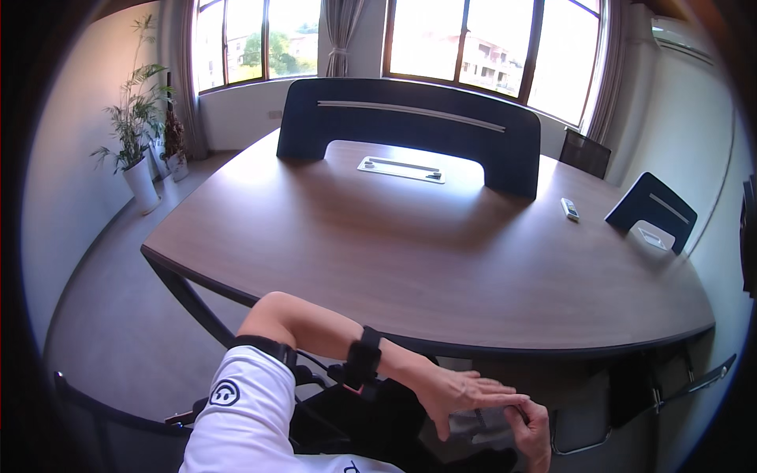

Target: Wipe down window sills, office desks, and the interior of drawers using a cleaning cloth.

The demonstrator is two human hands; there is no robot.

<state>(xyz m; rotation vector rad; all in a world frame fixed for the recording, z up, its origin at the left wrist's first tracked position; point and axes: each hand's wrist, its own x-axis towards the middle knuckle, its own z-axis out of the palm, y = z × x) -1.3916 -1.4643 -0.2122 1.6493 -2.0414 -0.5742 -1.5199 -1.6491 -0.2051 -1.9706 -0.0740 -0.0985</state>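
My left hand (452, 391) reaches across in front of me at the lower middle, palm down. Its fingers are stretched out and its thumb is apart from them. It holds nothing. My right hand (530, 428) is at the left hand's fingertips, its thumb and fingers curled and touching them. A small dark spot shows between its thumb and index finger; whether it is an object or a shadow I cannot tell. A black strapped device (364, 358) sits on my left forearm, with a cable running from it. Both hands are in front of the near edge of a wooden-topped table (378, 260).
A dark desk divider (414, 121) stands behind a white cable port (402, 169) on the table. To the right are a remote control (570, 209) and a smaller divider (656, 204). A chair (636, 393) stands at lower right, a potted plant (142, 183) at left.
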